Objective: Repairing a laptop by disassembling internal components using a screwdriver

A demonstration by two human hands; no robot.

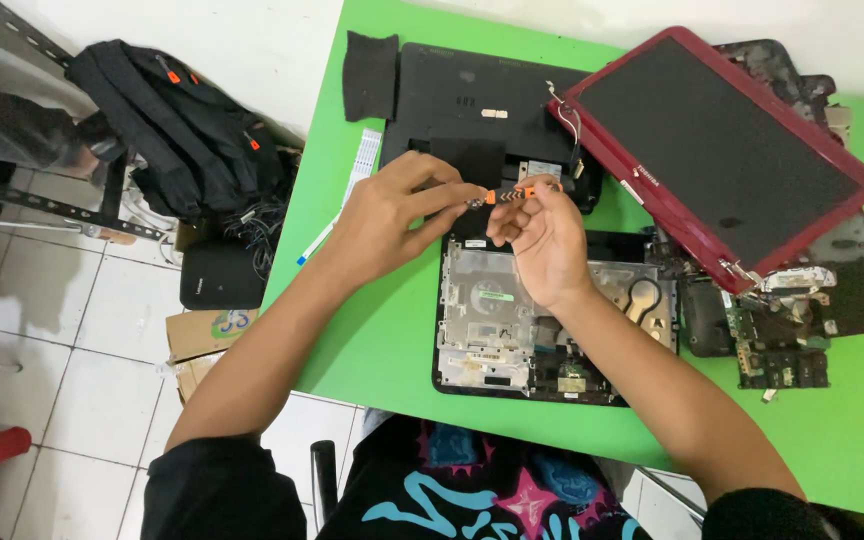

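Head view, looking down on both hands raised above the green tabletop [382, 340]. A small orange-handled screwdriver [520, 191] lay between the hands, its long axis running nearly level from side to side, the orange handle toward the right hand [542, 245] and the dark metal tip [474, 203] toward the left hand [392, 220]. The right hand was closed on the handle, pinching it between thumb and forefinger with the other fingers curled loosely below. The left hand's thumb and forefinger were drawn together at the tip end, touching or all but touching it; whether a screw or bit was caught there was too small to tell. Both hands were thus equally near the tool, each at one end of it, and the tool pointed from right to left rather than downward.

Directly beneath the hands, and nearer the body, lay an opened laptop base [512, 330] with its silver inner frame showing. Beyond the hands, farther from the body, lay a black laptop cover [452, 100], with a black cloth square [369, 75] outward of the left hand. Outward of the right hand lay a red-framed screen panel [722, 150], tilted across other dark parts, with a loose circuit board [782, 365] just nearer the body. A white flat ribbon cable [357, 180] lay just outside the left hand.
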